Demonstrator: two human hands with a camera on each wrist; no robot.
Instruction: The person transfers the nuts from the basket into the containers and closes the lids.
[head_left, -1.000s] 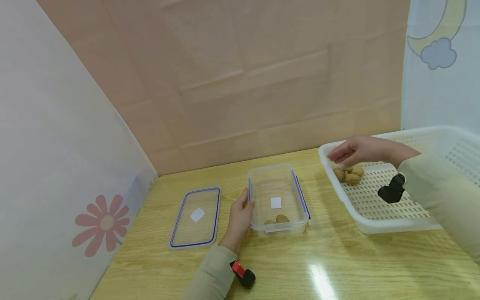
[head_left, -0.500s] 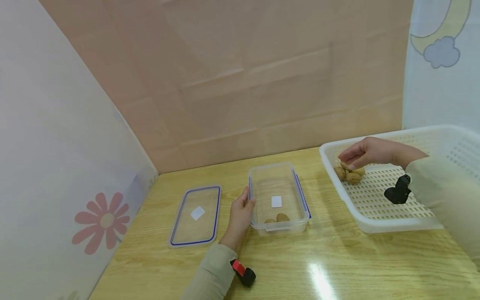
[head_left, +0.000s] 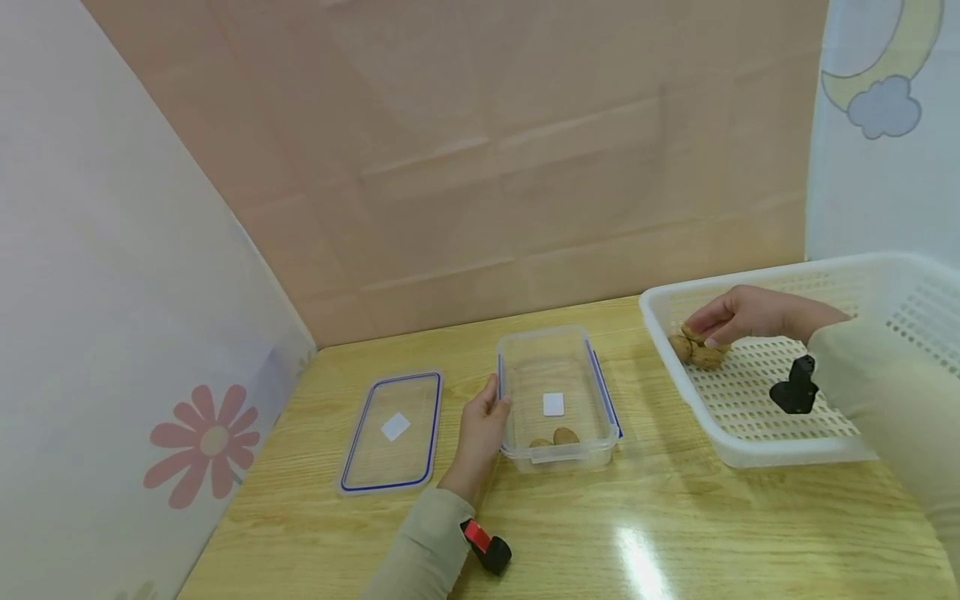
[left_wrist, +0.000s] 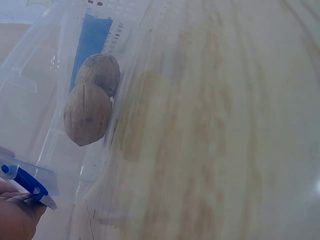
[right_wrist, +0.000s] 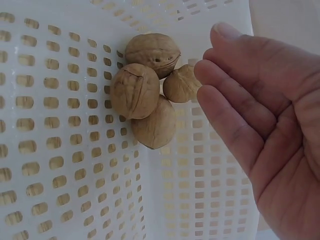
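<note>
A: Where do the brown walnuts (right_wrist: 145,95) lie relative to the right hand (head_left: 738,316)?

B: In the near-left corner of the white perforated plastic basket (head_left: 780,433) on the desk (head_left: 600,533), just off its relaxed, empty fingertips (right_wrist: 212,75).

A: And the left hand (head_left: 480,433)?

B: Well apart, its grip holding the clear plastic container (head_left: 555,367); nothing intervenes.

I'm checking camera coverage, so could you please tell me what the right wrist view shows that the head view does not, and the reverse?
Only the right wrist view shows four separate walnuts in the basket corner, the fingers beside them. Only the head view shows the left hand on the clear container, the lid and the table. Both show the right hand and the white basket.
</note>
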